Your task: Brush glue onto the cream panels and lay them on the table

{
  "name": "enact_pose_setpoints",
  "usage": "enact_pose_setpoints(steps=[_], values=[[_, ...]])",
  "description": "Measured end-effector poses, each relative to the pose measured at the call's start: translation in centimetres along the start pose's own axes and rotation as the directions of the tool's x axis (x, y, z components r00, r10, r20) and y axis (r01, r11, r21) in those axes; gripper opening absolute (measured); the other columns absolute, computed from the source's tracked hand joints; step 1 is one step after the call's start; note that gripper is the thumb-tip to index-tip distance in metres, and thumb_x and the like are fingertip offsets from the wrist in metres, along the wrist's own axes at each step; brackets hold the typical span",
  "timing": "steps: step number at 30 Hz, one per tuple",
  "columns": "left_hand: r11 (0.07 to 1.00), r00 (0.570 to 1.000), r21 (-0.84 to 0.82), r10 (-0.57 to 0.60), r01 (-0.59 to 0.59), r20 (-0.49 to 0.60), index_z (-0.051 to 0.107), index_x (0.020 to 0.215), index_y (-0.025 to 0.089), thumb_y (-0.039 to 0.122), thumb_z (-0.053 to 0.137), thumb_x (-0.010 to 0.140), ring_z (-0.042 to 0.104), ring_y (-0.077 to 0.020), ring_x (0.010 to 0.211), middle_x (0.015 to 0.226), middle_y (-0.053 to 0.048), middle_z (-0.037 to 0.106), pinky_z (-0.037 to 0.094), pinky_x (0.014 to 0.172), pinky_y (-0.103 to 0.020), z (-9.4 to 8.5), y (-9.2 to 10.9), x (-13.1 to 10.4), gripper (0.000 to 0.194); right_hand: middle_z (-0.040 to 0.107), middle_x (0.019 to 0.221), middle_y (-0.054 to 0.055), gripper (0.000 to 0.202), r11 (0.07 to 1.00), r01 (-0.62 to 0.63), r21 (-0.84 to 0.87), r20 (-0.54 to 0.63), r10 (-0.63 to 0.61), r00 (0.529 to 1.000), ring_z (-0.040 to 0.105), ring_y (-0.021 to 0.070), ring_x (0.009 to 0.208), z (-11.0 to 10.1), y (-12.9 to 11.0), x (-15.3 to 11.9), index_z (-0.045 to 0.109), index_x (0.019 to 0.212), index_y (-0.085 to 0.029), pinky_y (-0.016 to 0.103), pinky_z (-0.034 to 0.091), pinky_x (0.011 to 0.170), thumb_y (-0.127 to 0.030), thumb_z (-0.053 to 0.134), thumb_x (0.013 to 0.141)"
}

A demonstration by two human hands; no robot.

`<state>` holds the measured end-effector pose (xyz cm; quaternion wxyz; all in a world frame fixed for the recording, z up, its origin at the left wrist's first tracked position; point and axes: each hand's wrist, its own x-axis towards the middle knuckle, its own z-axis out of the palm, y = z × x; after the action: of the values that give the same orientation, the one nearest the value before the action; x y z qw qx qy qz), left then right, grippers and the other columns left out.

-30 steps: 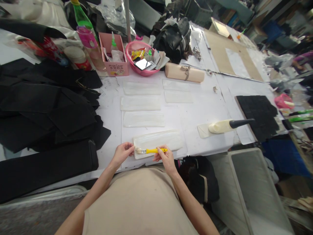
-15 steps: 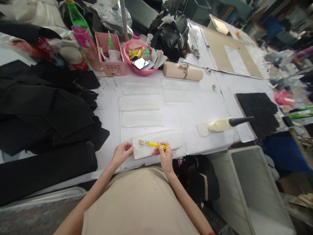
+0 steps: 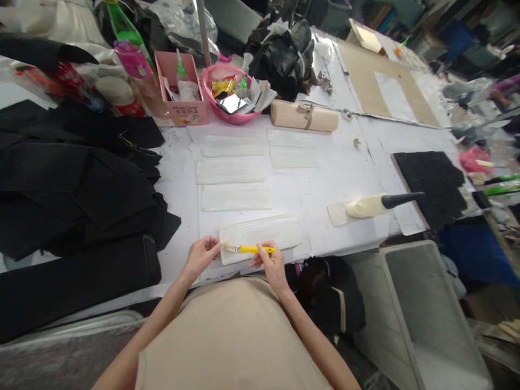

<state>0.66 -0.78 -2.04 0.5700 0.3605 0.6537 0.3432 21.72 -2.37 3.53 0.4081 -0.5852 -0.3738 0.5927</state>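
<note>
Right, the right hand (image 3: 271, 262) holds a slim brush (image 3: 252, 249) by its glossy yellow handle, fingers closed around it, metal collar shining, pale soft bristles over the left end of a long strip (image 3: 266, 230). That strip lies slightly askew on the white, papery surface (image 3: 325, 189) near the person's front: milky, rectangular, its edges looking layered. And there's the left hand (image 3: 202, 255), thumb and finger drawn narrow at the strip's left edge; can't tell whether they grip it. Just beyond lie flatter, filmy strips (image 3: 235, 198), three in one column, two in another. Over on the left, matte black sheets (image 3: 44, 173) overlap in a jagged heap. Farther back sits a smooth beige roll (image 3: 288, 115), tied around with cord, near a round pink basin (image 3: 233, 119).
</note>
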Motion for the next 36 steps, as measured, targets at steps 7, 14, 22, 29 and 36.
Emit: enact_pose_setpoints(steps=[7, 14, 22, 29, 36], values=[[1.000, 1.000, 0.018, 0.009, -0.009, -0.004, 0.059, 0.071, 0.016, 0.049, 0.068, 0.065, 0.058, -0.0137, 0.052, 0.058, 0.000, 0.061, 0.048, 0.051, -0.025, 0.0, 0.1, -0.3, 0.035, 0.065, 0.059, -0.004, 0.034, 0.998, -0.055, -0.036, 0.029, 0.056, 0.998, 0.064, 0.0138, 0.046, -1.9, 0.2, -0.6, 0.053, 0.090, -0.020, 0.022, 0.049, 0.045, -0.054, 0.059, 0.085], [0.995, 0.998, 0.076, 0.057, -0.059, 0.029, 0.059, 0.072, 0.017, 0.048, 0.067, 0.068, 0.058, -0.0138, 0.053, 0.058, 0.000, 0.061, 0.047, 0.052, -0.025, -0.4, 0.0, -0.1, 0.033, 0.067, 0.060, -0.002, 0.035, 0.991, 0.109, -0.079, -0.398, -0.132, 0.908, 0.066, 0.0159, 0.048, -8.7, -0.4, 0.9, 0.054, 0.093, -0.018, 0.023, 0.051, 0.046, -0.050, 0.063, 0.084], [0.996, 1.000, 0.081, 0.024, -0.024, 0.008, 0.059, 0.071, 0.017, 0.053, 0.069, 0.065, 0.057, -0.0138, 0.053, 0.057, 0.001, 0.061, 0.047, 0.052, -0.025, -0.3, 0.5, -0.4, 0.038, 0.067, 0.071, 0.001, 0.022, 0.921, 0.230, -0.314, -0.530, -0.371, 0.762, 0.068, 0.0162, 0.059, -9.5, -0.4, -0.6, 0.055, 0.101, -0.019, 0.027, 0.055, 0.057, -0.040, 0.053, 0.093], [0.994, 1.000, 0.112, 0.015, -0.014, -0.013, 0.060, 0.072, 0.017, 0.056, 0.070, 0.064, 0.058, -0.0142, 0.055, 0.059, 0.000, 0.062, 0.049, 0.052, -0.025, -0.3, 0.8, -0.6, 0.041, 0.069, 0.102, 0.008, 0.023, 0.477, 0.572, -0.667, 0.363, -0.462, 0.809, 0.065, 0.0174, 0.090, -5.3, 0.5, -2.5, 0.070, 0.102, -0.027, 0.027, 0.051, 0.078, -0.019, 0.050, 0.094], [0.992, 0.999, 0.128, -0.009, 0.015, -0.043, 0.060, 0.072, 0.017, 0.057, 0.070, 0.063, 0.058, -0.0142, 0.054, 0.059, 0.000, 0.062, 0.049, 0.052, -0.025, -0.1, 0.8, -0.8, 0.042, 0.068, 0.098, 0.007, 0.022, 0.461, 0.469, -0.753, 0.221, -0.495, 0.840, 0.066, 0.0161, 0.084, -9.9, -0.5, -2.2, 0.067, 0.106, -0.025, 0.025, 0.051, 0.076, -0.025, 0.047, 0.097]])
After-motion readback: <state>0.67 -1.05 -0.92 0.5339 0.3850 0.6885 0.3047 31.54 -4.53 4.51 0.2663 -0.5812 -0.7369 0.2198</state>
